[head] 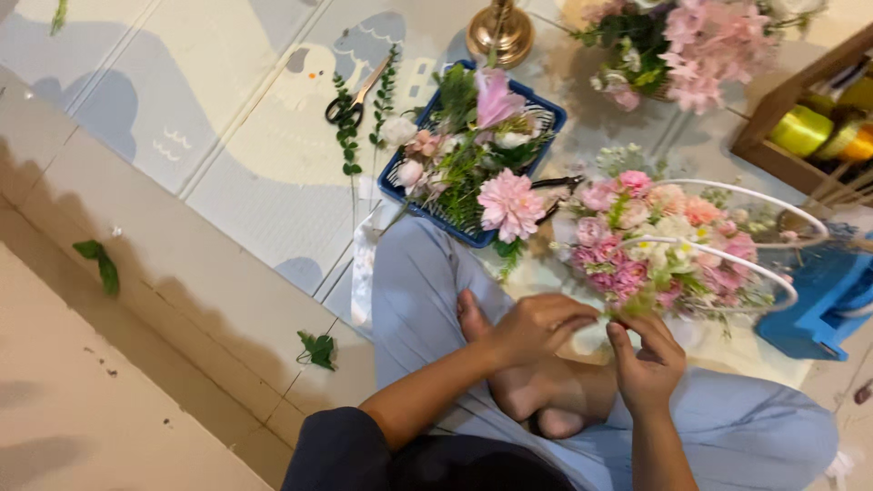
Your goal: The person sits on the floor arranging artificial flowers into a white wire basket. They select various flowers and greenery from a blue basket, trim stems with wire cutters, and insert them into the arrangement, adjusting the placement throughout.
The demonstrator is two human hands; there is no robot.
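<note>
Flower wreath (668,245) on white hoops rests on the floor as both hands, left hand (538,325) and right hand (647,359), pinch its lower edge with closed fingers.

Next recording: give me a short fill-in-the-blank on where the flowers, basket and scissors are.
1. Both hands, left hand and right hand, meet at the lower edge of the flower arrangement on a white ____ frame.
2. The loose flowers lie in a ____ basket.
3. The scissors lie to the ____ of that basket in the picture.

Missing words: hoop; blue; left
</note>
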